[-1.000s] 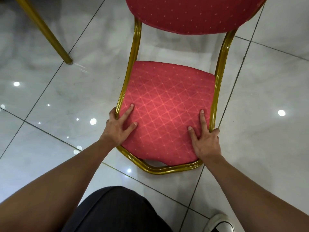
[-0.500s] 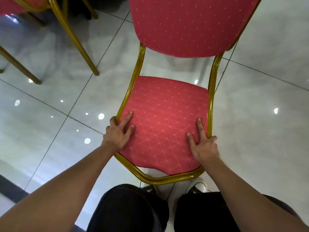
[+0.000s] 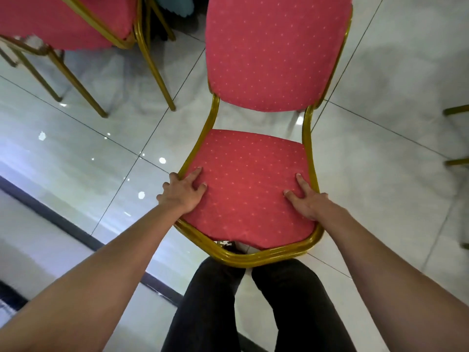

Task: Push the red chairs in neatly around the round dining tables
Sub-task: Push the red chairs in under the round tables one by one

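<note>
Hands (image 3: 243, 196) on chair seat (image 3: 248, 174)

Banquet hall, red chairs (image 3: 253, 184), glossy tiles (image 3: 380, 174)

Beyond our left hand (image 3: 183, 193), we see a second red chair (image 3: 63, 21) cut off by the top edge; under our right hand (image 3: 308, 199), outer fingers hide behind the seat frame (image 3: 253, 260).

Red gold-framed chair (image 3: 253, 184) stands upright; a second chair (image 3: 63, 21) is nearby.
</note>
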A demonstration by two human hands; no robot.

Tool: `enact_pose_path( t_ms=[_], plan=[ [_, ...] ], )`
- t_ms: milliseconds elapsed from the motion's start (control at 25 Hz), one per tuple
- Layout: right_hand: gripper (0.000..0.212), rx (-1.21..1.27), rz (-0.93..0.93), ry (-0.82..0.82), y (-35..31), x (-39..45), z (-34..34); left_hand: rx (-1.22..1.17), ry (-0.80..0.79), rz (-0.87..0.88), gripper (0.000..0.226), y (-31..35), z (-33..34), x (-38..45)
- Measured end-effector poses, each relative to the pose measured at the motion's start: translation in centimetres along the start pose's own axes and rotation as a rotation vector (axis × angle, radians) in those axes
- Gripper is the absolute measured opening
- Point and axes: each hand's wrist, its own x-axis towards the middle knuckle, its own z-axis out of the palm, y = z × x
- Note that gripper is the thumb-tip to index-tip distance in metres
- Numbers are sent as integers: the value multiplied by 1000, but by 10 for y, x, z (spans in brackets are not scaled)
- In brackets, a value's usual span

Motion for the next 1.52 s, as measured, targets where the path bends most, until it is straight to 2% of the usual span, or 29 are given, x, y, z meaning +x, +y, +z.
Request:
enact_pose_path(
  t_ms=[240,400,560,720,840,960,1080,1400,1520],
  plan=[
    [79,-41,-36,-116,3,-69,-76,-83,-26,18,61,15,-54,-84],
    [78,-24,-52,-61,16,-100,-124,-307,-25,109,55,35,-78,-123],
    [70,175,-99,72,27,-134,-160,-485,51,257,54,45,-90,-159],
    [77,366,-192,328,28,-166,-171,-417,308,308,56,68,-101,-171],
    [81,286,-382,635,22,-187,-156,-440,494,311,60,86,-112,-172],
    [75,367,-551,769,10,-190,-151,-387,665,485,58,96,-114,-172],
    [67,450,-663,731,7,-176,-163,-338,754,553,59,106,-118,-168],
    [58,401,-779,676,4,-157,-212,-342,782,482,60,132,-138,-161],
    [62,360,-797,655,0,-150,-243,-383,791,427,59,151,-142,-160]
  ],
)
